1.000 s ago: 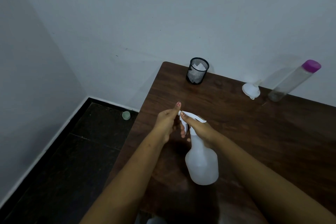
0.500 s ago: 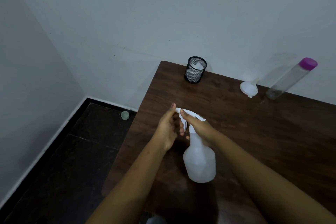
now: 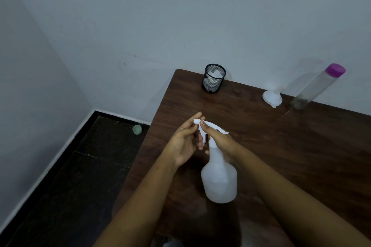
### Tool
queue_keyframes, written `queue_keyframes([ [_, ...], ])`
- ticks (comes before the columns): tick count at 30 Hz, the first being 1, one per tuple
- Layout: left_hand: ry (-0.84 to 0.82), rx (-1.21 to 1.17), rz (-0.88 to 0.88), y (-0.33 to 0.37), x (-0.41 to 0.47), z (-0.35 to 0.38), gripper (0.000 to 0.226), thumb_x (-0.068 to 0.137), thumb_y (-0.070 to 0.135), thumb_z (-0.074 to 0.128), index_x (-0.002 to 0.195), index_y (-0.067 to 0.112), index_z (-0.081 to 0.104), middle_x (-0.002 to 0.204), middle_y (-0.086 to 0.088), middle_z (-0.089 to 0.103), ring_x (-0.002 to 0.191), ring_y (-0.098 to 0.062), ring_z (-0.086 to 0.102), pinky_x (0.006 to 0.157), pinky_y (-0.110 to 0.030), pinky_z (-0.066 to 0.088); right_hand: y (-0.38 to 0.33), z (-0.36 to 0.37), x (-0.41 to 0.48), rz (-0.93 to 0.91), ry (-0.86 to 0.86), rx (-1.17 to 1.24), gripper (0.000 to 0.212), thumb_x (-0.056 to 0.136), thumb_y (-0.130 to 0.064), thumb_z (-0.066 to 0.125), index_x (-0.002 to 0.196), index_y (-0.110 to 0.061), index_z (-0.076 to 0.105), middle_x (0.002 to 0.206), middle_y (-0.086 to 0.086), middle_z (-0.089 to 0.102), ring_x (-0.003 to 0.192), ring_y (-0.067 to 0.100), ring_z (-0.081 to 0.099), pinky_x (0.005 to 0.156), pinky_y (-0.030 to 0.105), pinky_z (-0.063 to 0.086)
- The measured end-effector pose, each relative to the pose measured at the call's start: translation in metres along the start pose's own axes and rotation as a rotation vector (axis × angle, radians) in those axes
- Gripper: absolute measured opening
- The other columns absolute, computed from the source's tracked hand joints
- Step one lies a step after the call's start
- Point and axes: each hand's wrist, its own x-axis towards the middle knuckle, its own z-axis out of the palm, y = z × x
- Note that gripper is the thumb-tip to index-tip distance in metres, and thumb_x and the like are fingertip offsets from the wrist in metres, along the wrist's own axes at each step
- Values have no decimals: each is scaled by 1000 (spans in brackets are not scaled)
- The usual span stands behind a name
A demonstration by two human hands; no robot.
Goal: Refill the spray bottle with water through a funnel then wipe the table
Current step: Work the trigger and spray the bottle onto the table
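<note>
A white translucent spray bottle stands near the front of the dark wooden table. My right hand grips its neck and trigger head, thumb on top of the sprayer. My left hand is at the nozzle tip, its fingers touching or pinching the nozzle; the exact grip is hard to see. A white funnel lies on its side at the back of the table. Beside it stands a clear tall bottle with a purple cap, leaning against the wall.
A black mesh cup holding white paper stands at the table's back left corner. The table's left edge drops to a dark floor, where a small green cap lies near the white wall.
My left hand has shifted slightly at the nozzle, fingers now more extended over the tip. The bottle and my right hand have stayed in place.
</note>
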Motion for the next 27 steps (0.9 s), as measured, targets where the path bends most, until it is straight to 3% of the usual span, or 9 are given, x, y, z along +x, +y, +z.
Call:
queue_keyframes([
  [3, 38, -5, 0, -4, -3, 2, 36, 95, 18, 47, 129, 20, 58, 76, -3, 64, 57, -14, 52, 53, -27, 43, -3, 1, -2, -7, 2, 22, 31, 88, -63, 48, 111, -49, 64, 78, -3, 66, 78, 14, 64, 62, 25, 50],
  [7, 113, 17, 22, -7, -3, 4, 25, 96, 18, 48, 111, 16, 68, 61, -6, 55, 51, -15, 49, 50, -28, 40, -1, 3, 0, 7, 11, 13, 44, 89, -61, 49, 112, -28, 66, 73, 1, 64, 75, 16, 63, 63, 28, 49],
  [11, 205, 73, 1, -10, -1, 4, 22, 91, 29, 58, 94, 10, 69, 66, -10, 54, 52, -17, 51, 52, -29, 43, 1, 2, 0, -27, -10, -5, 42, 90, -61, 47, 103, -26, 68, 70, 3, 61, 70, 14, 61, 60, 26, 48],
  [14, 305, 98, -31, -9, 4, 3, 38, 85, 38, 65, 102, 5, 69, 75, -11, 63, 66, -21, 60, 63, -33, 50, 0, 4, 0, -51, -46, -65, 49, 87, -65, 47, 95, -20, 65, 69, 4, 59, 69, 15, 60, 58, 25, 48],
  [17, 378, 180, -51, -5, 11, 0, 34, 84, 41, 65, 99, 12, 72, 86, -4, 74, 89, -20, 67, 82, -36, 52, 1, 4, 2, -19, -45, -96, 57, 82, -68, 47, 104, -17, 64, 69, 2, 60, 68, 13, 61, 58, 23, 49],
  [19, 397, 266, -77, 0, 13, 1, 30, 84, 46, 63, 92, 18, 71, 80, 2, 75, 90, -17, 67, 75, -31, 50, 1, 4, 1, -10, -56, -98, 62, 83, -67, 48, 111, -14, 61, 68, 2, 61, 67, 12, 61, 57, 23, 49],
  [23, 406, 347, -193, 11, 17, 3, 55, 78, 67, 56, 98, 17, 67, 105, -8, 69, 99, -22, 63, 86, -36, 51, 4, 9, 2, -1, -91, -112, 52, 91, -59, 47, 111, -14, 63, 67, 0, 61, 67, 12, 61, 57, 23, 49],
  [25, 381, 276, -245, 15, 16, 7, 72, 76, 79, 43, 98, 13, 65, 97, -11, 69, 80, -23, 69, 68, -33, 55, 4, 12, 3, -6, -79, -114, 55, 92, -59, 46, 117, -12, 62, 67, -1, 61, 66, 11, 61, 57, 22, 49],
  [27, 348, 141, -258, 14, 13, 7, 86, 73, 86, 30, 90, 9, 65, 83, -13, 71, 58, -23, 67, 52, -27, 51, 3, 13, 2, -18, -70, -114, 49, 92, -58, 46, 120, -21, 63, 68, -1, 61, 66, 9, 61, 57, 21, 49],
])
